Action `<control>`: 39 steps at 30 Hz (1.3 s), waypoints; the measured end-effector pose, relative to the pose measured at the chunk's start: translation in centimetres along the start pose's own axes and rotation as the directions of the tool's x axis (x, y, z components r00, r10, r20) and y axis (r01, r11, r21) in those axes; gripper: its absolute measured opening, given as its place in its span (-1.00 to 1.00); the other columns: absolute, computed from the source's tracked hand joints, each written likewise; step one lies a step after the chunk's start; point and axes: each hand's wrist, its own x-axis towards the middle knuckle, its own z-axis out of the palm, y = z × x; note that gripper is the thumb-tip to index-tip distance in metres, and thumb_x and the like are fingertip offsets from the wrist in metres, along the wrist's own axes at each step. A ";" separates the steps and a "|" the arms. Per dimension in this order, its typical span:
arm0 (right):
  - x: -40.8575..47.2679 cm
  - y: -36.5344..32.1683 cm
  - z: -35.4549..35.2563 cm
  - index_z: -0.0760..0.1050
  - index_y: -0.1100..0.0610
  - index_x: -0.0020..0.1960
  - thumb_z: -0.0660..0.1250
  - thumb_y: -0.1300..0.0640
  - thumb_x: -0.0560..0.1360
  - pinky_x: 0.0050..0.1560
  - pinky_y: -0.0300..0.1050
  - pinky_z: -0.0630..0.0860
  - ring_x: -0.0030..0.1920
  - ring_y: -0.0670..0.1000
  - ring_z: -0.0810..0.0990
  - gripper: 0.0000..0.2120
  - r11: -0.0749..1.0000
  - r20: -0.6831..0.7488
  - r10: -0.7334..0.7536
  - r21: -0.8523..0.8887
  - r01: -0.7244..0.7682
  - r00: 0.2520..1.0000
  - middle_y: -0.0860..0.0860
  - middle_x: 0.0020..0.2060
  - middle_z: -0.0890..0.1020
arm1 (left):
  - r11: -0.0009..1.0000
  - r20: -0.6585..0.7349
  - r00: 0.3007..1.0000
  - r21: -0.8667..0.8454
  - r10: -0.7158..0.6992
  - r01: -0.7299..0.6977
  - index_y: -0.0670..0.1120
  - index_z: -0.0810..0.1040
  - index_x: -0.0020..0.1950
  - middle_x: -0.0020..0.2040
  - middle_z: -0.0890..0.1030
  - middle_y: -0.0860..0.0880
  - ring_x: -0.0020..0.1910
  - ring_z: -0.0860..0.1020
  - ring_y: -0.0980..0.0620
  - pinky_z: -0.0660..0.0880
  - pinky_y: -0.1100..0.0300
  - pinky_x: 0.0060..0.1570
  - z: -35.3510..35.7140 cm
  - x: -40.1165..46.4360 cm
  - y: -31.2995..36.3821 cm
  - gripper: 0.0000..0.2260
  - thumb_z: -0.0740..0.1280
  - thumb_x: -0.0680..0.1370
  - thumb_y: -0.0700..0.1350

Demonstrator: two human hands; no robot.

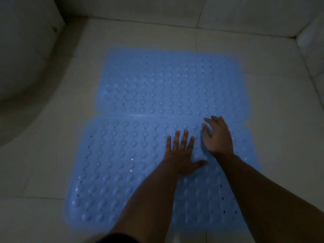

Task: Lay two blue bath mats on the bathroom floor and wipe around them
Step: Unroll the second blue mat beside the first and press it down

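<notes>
On tiled bathroom floor [273, 106]: two blue mats lying flat, long edges touching. Far mat [171, 85] toward back wall; near mat [122, 163] under both hands. White curved fixture [26, 55] at left, apart from mats. Left hand [181, 154] pressed flat on near mat, fingers spread. Right hand [218, 135] on near mat close to seam, fingers loosely bent, gripping nothing.

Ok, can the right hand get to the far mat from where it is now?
Probably yes. The right hand rests on the near mat beside the seam, and nothing lies between its fingers and the far mat.
</notes>
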 end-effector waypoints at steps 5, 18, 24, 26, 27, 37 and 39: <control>-1.8 -4.0 1.5 0.57 0.14 0.35 0.20 0.00 0.63 0.50 0.26 0.30 0.52 0.24 0.34 -0.61 1.000 -0.002 -0.027 -0.002 0.027 1.000 0.18 0.41 0.52 | 0.984 -0.245 0.969 -0.158 0.046 -0.086 -0.12 0.40 0.55 0.55 0.40 -0.21 0.57 0.30 -0.26 0.33 -0.10 0.50 -3.0 -1.3 -2.6 -0.50 0.15 0.63 0.02; -9.9 -8.2 11.5 0.07 0.22 0.64 -0.11 -0.30 0.63 0.59 0.33 -0.05 0.65 0.17 -0.04 -0.22 0.882 0.229 -0.188 -0.388 0.266 0.955 0.18 0.64 0.06 | 0.979 -0.517 0.839 0.004 -0.171 0.202 -0.07 0.59 0.38 0.44 0.53 -0.14 0.54 0.35 -0.28 0.42 -0.27 0.39 -1.4 -6.6 -12.2 -0.52 0.13 0.53 0.02; -9.9 -8.4 11.0 0.00 0.23 0.65 -0.07 -0.34 0.62 0.58 0.33 -0.03 0.65 0.15 -0.13 -0.18 0.862 0.247 -0.193 -0.419 0.284 0.950 0.16 0.65 -0.01 | 0.985 -0.547 0.833 0.076 -0.087 0.153 -0.05 0.55 0.41 0.50 0.47 -0.14 0.58 0.27 -0.27 0.33 -0.25 0.46 -0.7 -4.2 -13.8 -0.58 0.15 0.62 0.02; -9.9 -8.4 11.0 -0.01 0.23 0.65 -0.03 -0.33 0.62 0.58 0.33 -0.04 0.65 0.14 -0.15 -0.18 0.865 0.248 -0.196 -0.412 0.286 0.949 0.16 0.65 -0.03 | 0.984 -0.554 0.827 0.071 -0.095 0.161 -0.05 0.54 0.43 0.51 0.46 -0.13 0.59 0.25 -0.26 0.32 -0.24 0.47 -1.0 -3.7 -14.1 -0.59 0.17 0.64 0.03; -9.9 -8.3 11.0 -0.01 0.23 0.65 -0.02 -0.33 0.62 0.58 0.33 -0.03 0.65 0.14 -0.15 -0.18 0.869 0.246 -0.198 -0.404 0.286 0.949 0.16 0.65 -0.03 | 0.984 -0.568 0.817 0.063 -0.103 0.168 -0.05 0.54 0.43 0.51 0.46 -0.13 0.59 0.26 -0.26 0.31 -0.24 0.47 -1.0 -3.6 -14.2 -0.60 0.17 0.64 0.03; -9.5 -8.0 11.1 -0.02 0.19 0.66 -0.02 -0.32 0.62 0.59 0.31 -0.07 0.65 0.11 -0.15 -0.19 0.890 0.289 -0.154 -0.376 0.260 0.945 0.13 0.66 -0.04 | 0.982 -0.580 0.808 0.067 -0.107 0.179 -0.03 0.53 0.44 0.52 0.45 -0.12 0.61 0.22 -0.24 0.29 -0.24 0.49 -0.9 -5.9 -13.5 -0.59 0.17 0.64 0.03; -9.3 -8.2 10.5 0.09 0.16 0.64 -0.04 -0.31 0.61 0.59 0.29 -0.01 0.65 0.11 -0.06 -0.23 0.897 0.297 -0.142 -0.365 0.249 0.944 0.12 0.65 0.04 | 0.980 -0.588 0.802 0.076 -0.105 0.185 -0.04 0.54 0.44 0.51 0.46 -0.12 0.60 0.24 -0.24 0.30 -0.22 0.49 -1.1 -6.6 -13.4 -0.59 0.17 0.64 0.03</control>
